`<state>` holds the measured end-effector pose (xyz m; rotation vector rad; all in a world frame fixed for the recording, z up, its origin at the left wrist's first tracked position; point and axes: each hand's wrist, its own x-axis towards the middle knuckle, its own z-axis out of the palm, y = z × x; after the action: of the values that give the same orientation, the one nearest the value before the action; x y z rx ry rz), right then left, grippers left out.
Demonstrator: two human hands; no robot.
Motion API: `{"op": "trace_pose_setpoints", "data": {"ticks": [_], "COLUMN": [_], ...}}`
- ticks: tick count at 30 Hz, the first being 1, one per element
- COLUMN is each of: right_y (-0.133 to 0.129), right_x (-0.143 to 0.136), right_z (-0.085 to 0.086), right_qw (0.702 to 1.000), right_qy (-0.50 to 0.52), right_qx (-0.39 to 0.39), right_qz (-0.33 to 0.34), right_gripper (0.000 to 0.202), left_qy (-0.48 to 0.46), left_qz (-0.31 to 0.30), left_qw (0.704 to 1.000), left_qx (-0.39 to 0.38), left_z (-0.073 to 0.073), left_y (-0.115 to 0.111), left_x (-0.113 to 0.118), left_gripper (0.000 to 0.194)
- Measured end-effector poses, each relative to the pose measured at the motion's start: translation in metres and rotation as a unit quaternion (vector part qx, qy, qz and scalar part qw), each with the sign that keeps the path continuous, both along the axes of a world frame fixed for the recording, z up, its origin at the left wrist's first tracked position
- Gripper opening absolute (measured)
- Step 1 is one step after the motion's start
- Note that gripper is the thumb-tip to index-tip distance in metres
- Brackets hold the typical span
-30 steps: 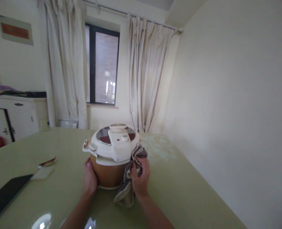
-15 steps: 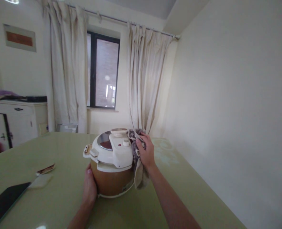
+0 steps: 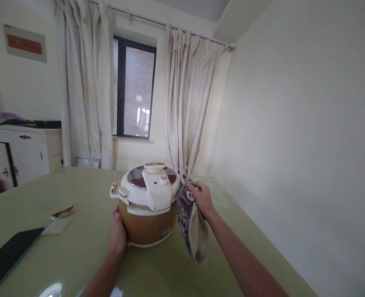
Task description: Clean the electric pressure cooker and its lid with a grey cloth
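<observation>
A white-lidded electric pressure cooker (image 3: 150, 227) with a brown body stands on the greenish tabletop (image 3: 157, 276). Its lid is on, with a handle, a valve knob and a red spot on top. My left hand (image 3: 118, 233) is pressed round the lower left side of the body, thumb up, the other fingers mostly hidden. In my right hand (image 3: 202, 198) a grey and beige patterned cloth (image 3: 195, 231) is pinched; it hangs down just right of the cooker, its upper part close to or against the lid's edge. A stained side bracket (image 3: 115, 188) sticks out at the cooker's left.
On the left lie a dark flat slab (image 3: 12, 255), a pale translucent piece (image 3: 57, 227) and a small brown-stained white part (image 3: 62, 212). Behind the table are a white cabinet (image 3: 31, 152), curtains (image 3: 86, 90) and a window (image 3: 139, 90). A wall (image 3: 293, 123) runs along the right.
My right hand has drawn the cloth rightward and slightly down from the lid's right side, so more of the lid shows. My left hand stays on the cooker.
</observation>
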<state>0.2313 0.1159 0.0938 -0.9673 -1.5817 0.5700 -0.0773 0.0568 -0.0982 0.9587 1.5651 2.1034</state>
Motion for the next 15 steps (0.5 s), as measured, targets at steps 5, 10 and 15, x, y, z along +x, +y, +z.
{"op": "trace_pose_setpoints", "data": {"ticks": [5,10,15], "right_y": [0.036,0.064,0.062], "right_x": [-0.010,-0.057,-0.088], "right_z": [0.090,0.142,0.083], "right_qw": [0.962,0.912,0.965], "right_qy": [0.244,0.232,0.097], "right_qx": [0.083,0.244,0.209], "right_qz": [-0.089,-0.237,-0.124], "right_gripper": [0.045,0.034,0.031], "left_qy": [-0.002,0.007,0.008], "left_qz": [-0.015,-0.012,0.003], "left_qw": [1.000,1.000,1.000], "left_qx": [-0.004,0.000,0.004], "left_z": [0.003,0.000,-0.009], "left_y": [-0.004,-0.005,0.003], "left_x": [0.001,-0.001,-0.004], "left_gripper": [0.083,0.082,0.078]}}
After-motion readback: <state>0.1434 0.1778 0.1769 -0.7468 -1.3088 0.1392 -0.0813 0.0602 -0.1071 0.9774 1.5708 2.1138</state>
